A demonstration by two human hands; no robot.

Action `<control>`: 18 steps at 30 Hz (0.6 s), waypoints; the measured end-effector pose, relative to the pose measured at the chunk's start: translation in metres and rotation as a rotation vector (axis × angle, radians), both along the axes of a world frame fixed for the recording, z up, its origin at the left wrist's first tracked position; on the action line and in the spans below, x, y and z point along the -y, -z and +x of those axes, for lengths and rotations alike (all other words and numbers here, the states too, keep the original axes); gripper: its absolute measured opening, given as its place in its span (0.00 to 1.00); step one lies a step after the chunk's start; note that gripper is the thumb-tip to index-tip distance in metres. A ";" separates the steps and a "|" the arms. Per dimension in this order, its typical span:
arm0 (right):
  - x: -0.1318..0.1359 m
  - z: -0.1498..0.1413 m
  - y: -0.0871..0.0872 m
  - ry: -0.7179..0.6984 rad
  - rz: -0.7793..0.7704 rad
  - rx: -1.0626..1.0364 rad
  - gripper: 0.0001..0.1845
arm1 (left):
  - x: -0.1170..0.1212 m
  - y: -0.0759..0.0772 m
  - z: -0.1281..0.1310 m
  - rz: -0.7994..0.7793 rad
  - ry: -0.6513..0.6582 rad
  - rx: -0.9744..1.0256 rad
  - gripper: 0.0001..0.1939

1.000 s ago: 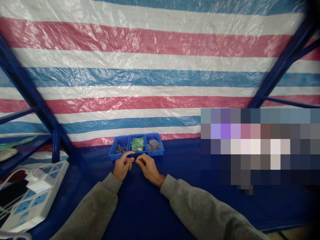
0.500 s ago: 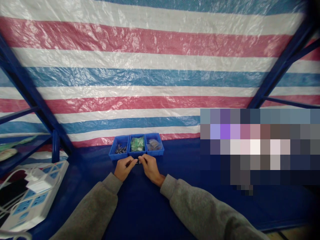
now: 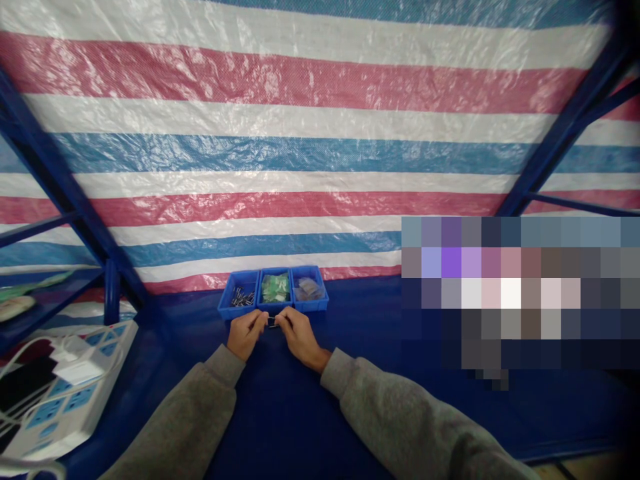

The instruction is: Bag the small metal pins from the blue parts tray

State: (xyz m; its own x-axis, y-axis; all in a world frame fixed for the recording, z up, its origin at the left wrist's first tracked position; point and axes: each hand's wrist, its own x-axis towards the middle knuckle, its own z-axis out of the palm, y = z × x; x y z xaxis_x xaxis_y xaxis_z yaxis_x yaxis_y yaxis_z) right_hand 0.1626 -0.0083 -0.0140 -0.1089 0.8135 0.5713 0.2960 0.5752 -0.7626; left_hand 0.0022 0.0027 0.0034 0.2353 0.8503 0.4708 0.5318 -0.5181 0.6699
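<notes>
My left hand (image 3: pixel 245 335) and my right hand (image 3: pixel 302 338) face each other over the blue table, thumbs and forefingers pinched together. Between the fingertips shows a small thin metal piece (image 3: pixel 272 321), dark with a bright glint. Its ends are covered by the fingers, and it is too small to name. Just beyond the hands stand three blue bins side by side. The left bin (image 3: pixel 225 311) holds loose dark and shiny metal pieces. Green and clear packets fill the middle bin (image 3: pixel 275 307), and the right bin (image 3: pixel 320 305) has small clear bags.
On the left lies a white power strip (image 3: pixel 100 400) with a plugged-in white adapter (image 3: pixel 80 360) and cables. A striped tarpaulin (image 3: pixel 300 153) hangs behind the blue table (image 3: pixel 300 413). Blue frame bars (image 3: pixel 60 180) slant up at both sides. The right part is pixelated.
My fingertips have moved slightly apart, mostly my left hand going a little left, so more of the thin metal piece shows between them. The bins have not moved.
</notes>
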 end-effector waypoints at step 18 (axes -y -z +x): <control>0.002 0.001 -0.002 -0.004 0.026 0.001 0.13 | 0.002 -0.002 -0.001 0.077 -0.055 -0.072 0.22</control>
State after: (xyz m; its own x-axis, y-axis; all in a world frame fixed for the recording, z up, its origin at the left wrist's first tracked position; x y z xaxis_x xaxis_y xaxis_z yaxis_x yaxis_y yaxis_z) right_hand 0.1636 -0.0101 -0.0119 -0.1126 0.7979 0.5921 0.2942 0.5960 -0.7472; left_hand 0.0016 0.0012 0.0059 0.2250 0.8249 0.5186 0.6060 -0.5352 0.5885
